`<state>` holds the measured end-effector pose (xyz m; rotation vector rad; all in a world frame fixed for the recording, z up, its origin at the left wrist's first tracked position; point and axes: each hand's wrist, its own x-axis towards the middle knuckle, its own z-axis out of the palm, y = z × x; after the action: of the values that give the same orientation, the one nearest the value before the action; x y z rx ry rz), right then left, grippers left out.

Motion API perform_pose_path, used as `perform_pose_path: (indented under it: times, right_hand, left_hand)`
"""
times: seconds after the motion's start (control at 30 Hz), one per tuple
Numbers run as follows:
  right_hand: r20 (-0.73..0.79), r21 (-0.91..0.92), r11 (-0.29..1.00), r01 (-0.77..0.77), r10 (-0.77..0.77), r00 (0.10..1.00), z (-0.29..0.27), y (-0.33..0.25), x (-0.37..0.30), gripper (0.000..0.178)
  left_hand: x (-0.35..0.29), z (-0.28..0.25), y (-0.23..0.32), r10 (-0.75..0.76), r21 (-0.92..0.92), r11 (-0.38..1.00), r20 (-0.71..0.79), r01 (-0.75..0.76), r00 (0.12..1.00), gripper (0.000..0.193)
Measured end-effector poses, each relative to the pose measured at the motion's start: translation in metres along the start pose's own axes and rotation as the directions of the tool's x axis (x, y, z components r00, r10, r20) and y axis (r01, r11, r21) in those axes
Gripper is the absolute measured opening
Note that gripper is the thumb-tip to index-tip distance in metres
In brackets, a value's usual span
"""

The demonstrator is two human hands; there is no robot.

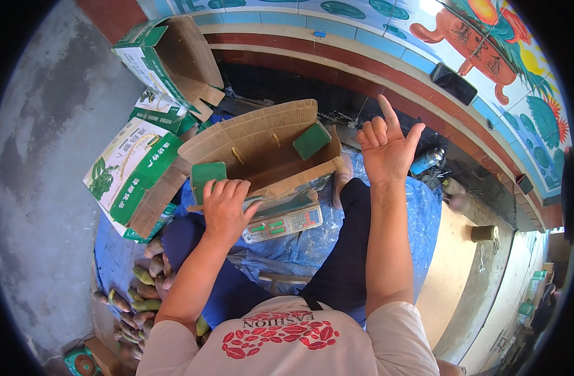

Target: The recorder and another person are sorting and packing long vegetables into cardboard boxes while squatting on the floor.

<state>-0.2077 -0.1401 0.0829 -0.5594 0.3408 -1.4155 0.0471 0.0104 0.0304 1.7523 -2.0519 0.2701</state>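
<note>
An open cardboard box point(268, 150) with green inner flaps stands in front of me, its visible inside bare. Beneath its near side sits a digital scale point(312, 217) with green displays and a keypad. My left hand point(227, 210) hooks its fingers over the box's near left corner, beside a green flap, thumb spread along the outside. My right hand point(387, 147) is raised in the air right of the box, palm showing. Its index finger and thumb stretch out, the other fingers are curled, and nothing is in it.
More green-and-white cartons point(133, 169) lie at the left, one open carton point(183, 59) behind them. Several long radish-like roots point(146, 304) are heaped at lower left. Blue plastic sheeting point(418, 213) covers the floor. A phone point(453, 83) lies on the tiled ledge; a blue bottle point(428, 161) is at right.
</note>
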Motion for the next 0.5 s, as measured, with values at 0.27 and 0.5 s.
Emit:
perform_pose_path:
  times: [0.27, 0.5]
  right_hand:
    - [-0.037, -0.007, 1.0, -0.008, 0.007, 0.999, 0.0027, 0.0023, 0.0005, 0.088]
    - [-0.027, -0.033, 0.999, -0.009, 0.008, 1.0, 0.0026, 0.0, -0.0009, 0.088]
  left_hand:
    - [0.0008, -0.003, 0.002, -0.023, -0.021, 1.0, 0.008, 0.023, 1.0, 0.047]
    - [-0.0004, 0.0005, 0.0025, -0.02, 0.01, 1.0, 0.022, 0.019, 1.0, 0.048]
